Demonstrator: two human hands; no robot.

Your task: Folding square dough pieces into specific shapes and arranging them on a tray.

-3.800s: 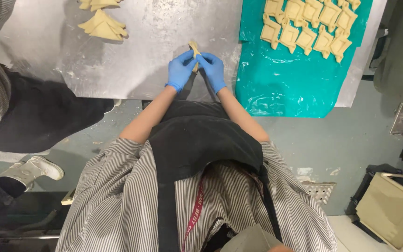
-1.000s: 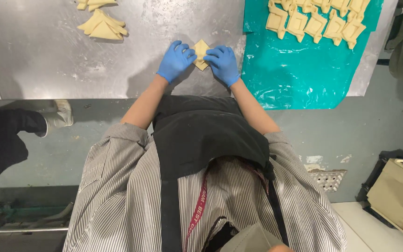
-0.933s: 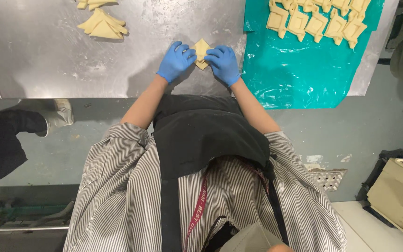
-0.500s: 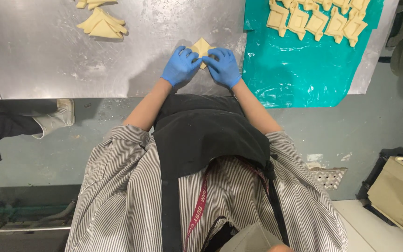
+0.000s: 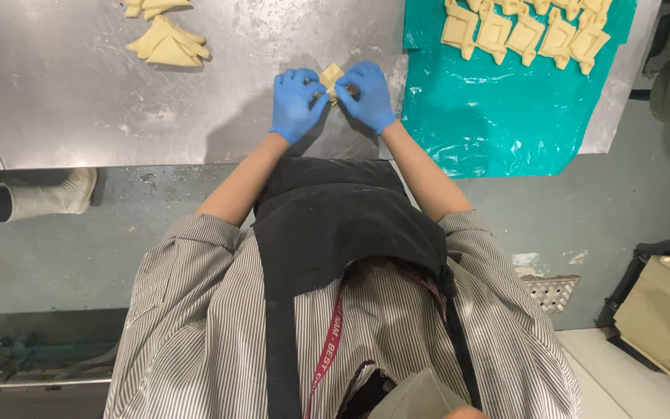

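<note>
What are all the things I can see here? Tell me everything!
Dough piece: one, pale yellow, pinched between both hands on the table.
Folded dough pile: several, pale yellow, far left of the table.
Shaped pastries: a row, pale yellow, on the sheet.
Plastic sheet: one, teal, right end of the table.
Table: one, steel, floury.
Boot: one, white, another person's, on the floor.
Floor drain: one, right.
Left hand: blue glove.
Right hand: blue glove.

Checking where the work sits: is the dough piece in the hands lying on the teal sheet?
No, the dough piece sits on the bare steel table, between the left hand and right hand, beside the teal sheet.
</note>
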